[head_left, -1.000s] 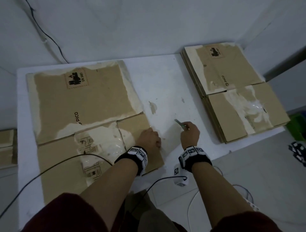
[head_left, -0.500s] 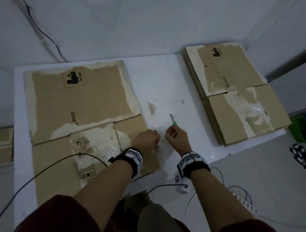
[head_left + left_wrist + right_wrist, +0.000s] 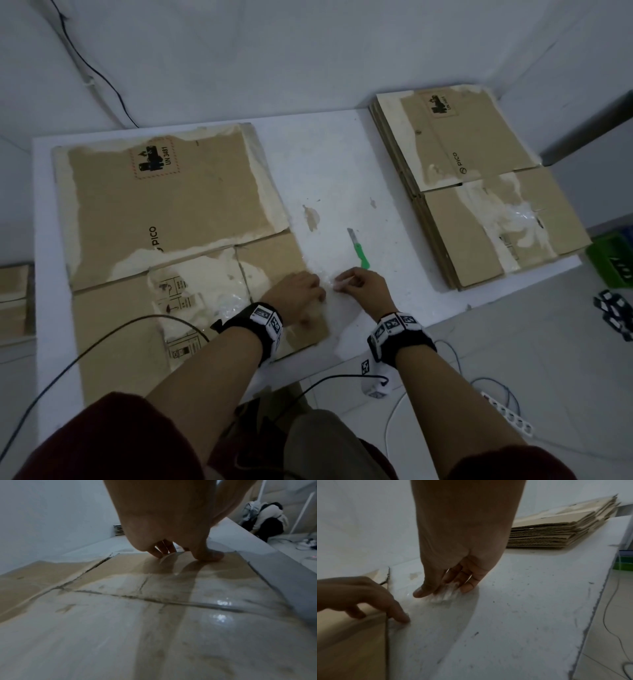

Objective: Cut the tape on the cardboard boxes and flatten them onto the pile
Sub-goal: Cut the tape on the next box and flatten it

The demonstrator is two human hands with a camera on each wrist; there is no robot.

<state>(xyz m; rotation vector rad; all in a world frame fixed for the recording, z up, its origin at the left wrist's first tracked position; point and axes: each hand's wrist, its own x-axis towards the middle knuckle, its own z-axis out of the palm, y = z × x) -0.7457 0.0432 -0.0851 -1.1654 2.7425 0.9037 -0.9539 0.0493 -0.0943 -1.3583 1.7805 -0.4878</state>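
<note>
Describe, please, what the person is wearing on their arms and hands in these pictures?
Both hands are bare, with no gloves. The left wrist band and the right wrist band are black straps bearing white blocks printed with black square markers. Black cables run along the table and under it. Dark red sleeves cover the upper arms; the forearms are uncovered.

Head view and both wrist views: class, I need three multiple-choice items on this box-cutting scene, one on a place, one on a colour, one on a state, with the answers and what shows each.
1. Where does the utility knife lie?
A. On the white table, between flattened box and pile of flattened boxes
B. On the pile
C. In the left hand

2. What colour is the knife's handle?
A. Red
B. Green
C. Black

3. What is the right hand doing?
A. Gripping the knife
B. Resting flat on the pile
C. Pinching crumpled clear tape

Answers:
1 A, the knife lies on bare tabletop.
2 B, the handle is bright green.
3 C, thumb and fingers close round the tape; the left hand presses the box flap.
</note>
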